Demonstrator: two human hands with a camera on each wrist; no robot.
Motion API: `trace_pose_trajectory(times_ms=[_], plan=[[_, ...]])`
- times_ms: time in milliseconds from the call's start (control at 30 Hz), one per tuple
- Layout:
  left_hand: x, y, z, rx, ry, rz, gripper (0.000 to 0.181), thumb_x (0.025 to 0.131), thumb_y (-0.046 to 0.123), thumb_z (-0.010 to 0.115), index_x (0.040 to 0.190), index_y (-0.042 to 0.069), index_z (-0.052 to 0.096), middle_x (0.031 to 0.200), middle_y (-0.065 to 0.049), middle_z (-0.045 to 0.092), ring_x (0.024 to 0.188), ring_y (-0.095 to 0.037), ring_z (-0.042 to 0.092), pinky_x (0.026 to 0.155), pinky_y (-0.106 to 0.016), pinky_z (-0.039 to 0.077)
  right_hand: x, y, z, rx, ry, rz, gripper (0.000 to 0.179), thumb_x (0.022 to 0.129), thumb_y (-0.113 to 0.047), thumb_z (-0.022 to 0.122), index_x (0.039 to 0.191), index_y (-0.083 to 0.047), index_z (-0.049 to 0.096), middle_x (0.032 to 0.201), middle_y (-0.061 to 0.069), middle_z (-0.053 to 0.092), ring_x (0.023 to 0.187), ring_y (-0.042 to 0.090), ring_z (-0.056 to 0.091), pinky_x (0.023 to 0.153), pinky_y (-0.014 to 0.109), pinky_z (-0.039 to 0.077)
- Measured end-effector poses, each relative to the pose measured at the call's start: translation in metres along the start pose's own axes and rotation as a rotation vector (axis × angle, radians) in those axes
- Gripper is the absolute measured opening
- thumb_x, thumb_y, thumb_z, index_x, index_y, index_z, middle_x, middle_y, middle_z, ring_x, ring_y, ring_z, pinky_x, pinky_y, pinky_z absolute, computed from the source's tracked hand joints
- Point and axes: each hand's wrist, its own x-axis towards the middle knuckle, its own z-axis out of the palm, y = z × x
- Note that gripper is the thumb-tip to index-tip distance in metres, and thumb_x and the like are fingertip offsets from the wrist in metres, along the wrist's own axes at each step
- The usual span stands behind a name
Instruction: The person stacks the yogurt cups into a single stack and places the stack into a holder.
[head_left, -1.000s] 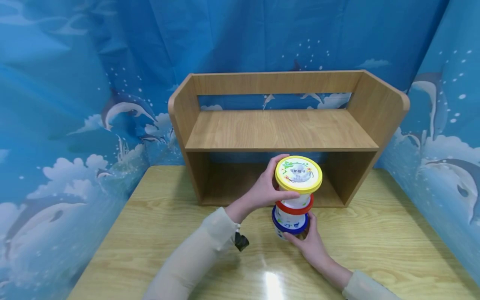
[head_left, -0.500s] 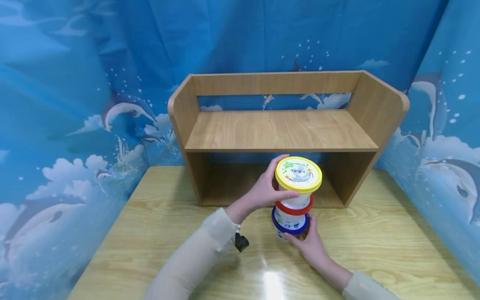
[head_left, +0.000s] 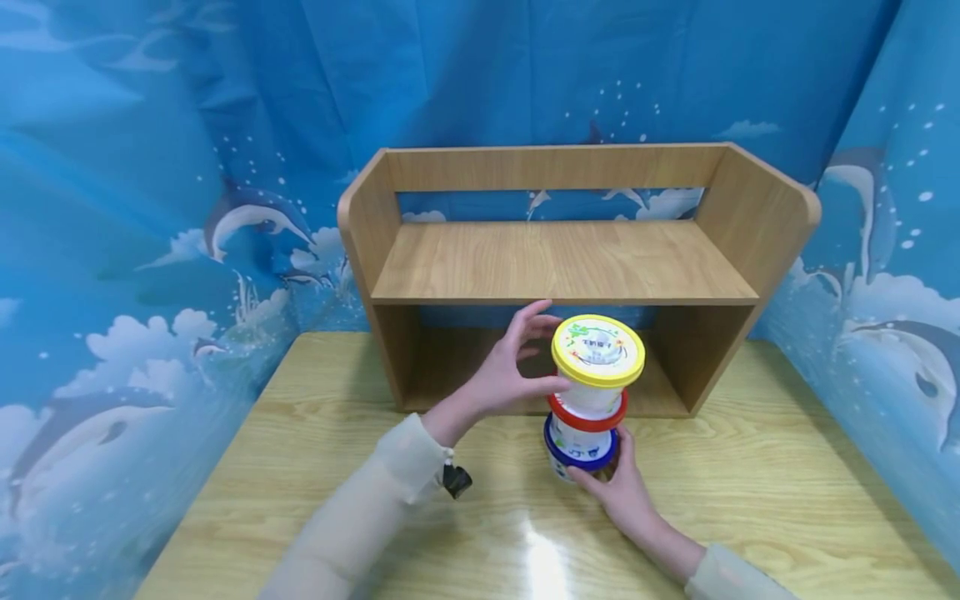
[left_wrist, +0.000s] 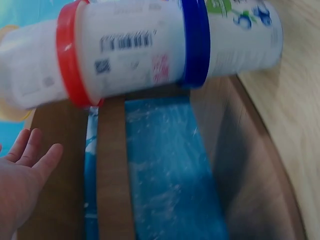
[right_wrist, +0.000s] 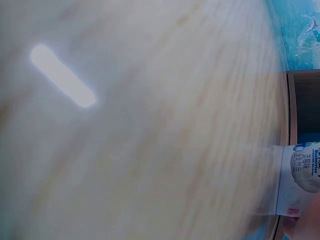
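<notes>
Three white tubs stand stacked on the table in the head view: a yellow-lidded tub (head_left: 598, 352) on top, a red-lidded tub (head_left: 588, 422) in the middle, a blue-lidded tub (head_left: 576, 463) at the bottom. Left of the top tub is my left hand (head_left: 491, 379), fingers spread and holding nothing. Its thumb overlaps the tub's side in view; whether it touches I cannot tell. In the left wrist view the fingers (left_wrist: 47, 161) are apart from the tubs. My right hand (head_left: 624, 493) grips the bottom tub, whose printed side (right_wrist: 300, 175) shows in the right wrist view.
Just behind the stack stands a two-level wooden shelf (head_left: 562, 260), its upper board reaching forward above the lower compartment. Blue dolphin-print curtains (head_left: 247, 100) enclose the back and sides. The wooden table (head_left: 337, 467) extends to both sides.
My left hand has let go of the yellow-lidded tub and drawn back to the left, its fingers opening. The stack and my right hand have stayed in place.
</notes>
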Motion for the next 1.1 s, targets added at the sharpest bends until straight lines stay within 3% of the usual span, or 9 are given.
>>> trace_pose_trajectory(times_ms=[200,333,433,567,767,967,1100], plan=[[-0.010,0.011,-0.030,0.037,0.039,0.054,0.092,0.079,0.010,0.080,0.151,0.012,0.023,0.143,-0.008,0.045,0.131,-0.018,0.042,0.105,-0.048,0.038,0.000,-0.001,0.000,-0.012,0.002,0.008,0.092,0.082,-0.007,0.077,0.147,-0.004,0.012,0.142,0.027,0.034,0.132,0.045,0.035,0.109,0.052,0.029],[-0.017,0.017,-0.052,0.102,0.070,0.105,0.088,0.082,0.021,0.078,0.151,0.010,0.024,0.143,-0.010,0.045,0.130,-0.019,0.043,0.105,-0.047,0.038,0.000,0.000,0.000,-0.013,0.003,0.012,0.093,0.082,-0.008,0.077,0.148,-0.005,0.012,0.143,0.026,0.034,0.132,0.044,0.035,0.109,0.051,0.029],[-0.019,0.024,-0.072,0.178,0.119,0.178,0.084,0.085,0.034,0.075,0.150,0.009,0.027,0.142,-0.012,0.046,0.129,-0.021,0.045,0.104,-0.048,0.038,-0.001,0.000,0.000,-0.022,0.004,0.005,0.093,0.082,-0.008,0.078,0.148,-0.004,0.011,0.142,0.027,0.035,0.132,0.045,0.035,0.109,0.051,0.029],[-0.019,0.037,-0.101,0.314,0.230,0.295,0.077,0.089,0.043,0.068,0.147,0.009,0.033,0.140,-0.013,0.047,0.128,-0.023,0.045,0.102,-0.052,0.039,-0.001,0.000,0.001,-0.037,0.008,-0.002,0.093,0.082,-0.008,0.078,0.147,-0.003,0.012,0.142,0.027,0.035,0.131,0.045,0.036,0.108,0.051,0.030],[-0.017,0.057,-0.139,0.437,0.401,0.413,0.067,0.087,0.024,0.069,0.143,0.003,0.039,0.138,-0.014,0.050,0.127,-0.024,0.046,0.103,-0.053,0.039,-0.001,0.000,0.001,-0.038,0.023,-0.004,0.092,0.081,-0.005,0.077,0.147,-0.003,0.012,0.141,0.027,0.036,0.131,0.043,0.037,0.108,0.049,0.030],[-0.014,0.066,-0.162,0.541,0.586,0.444,0.061,0.083,0.010,0.070,0.136,-0.004,0.043,0.138,-0.016,0.050,0.129,-0.021,0.045,0.105,-0.045,0.039,-0.002,-0.002,0.002,-0.022,0.019,-0.022,0.092,0.082,-0.004,0.076,0.147,0.000,0.010,0.141,0.029,0.036,0.132,0.045,0.036,0.108,0.050,0.029],[-0.011,0.067,-0.172,0.604,0.712,0.408,0.058,0.083,0.009,0.072,0.134,-0.002,0.047,0.138,-0.012,0.051,0.130,-0.017,0.043,0.105,-0.038,0.038,-0.002,-0.003,0.002,-0.026,0.018,-0.017,0.092,0.082,-0.004,0.076,0.147,-0.001,0.010,0.141,0.029,0.036,0.132,0.045,0.036,0.109,0.050,0.029]])
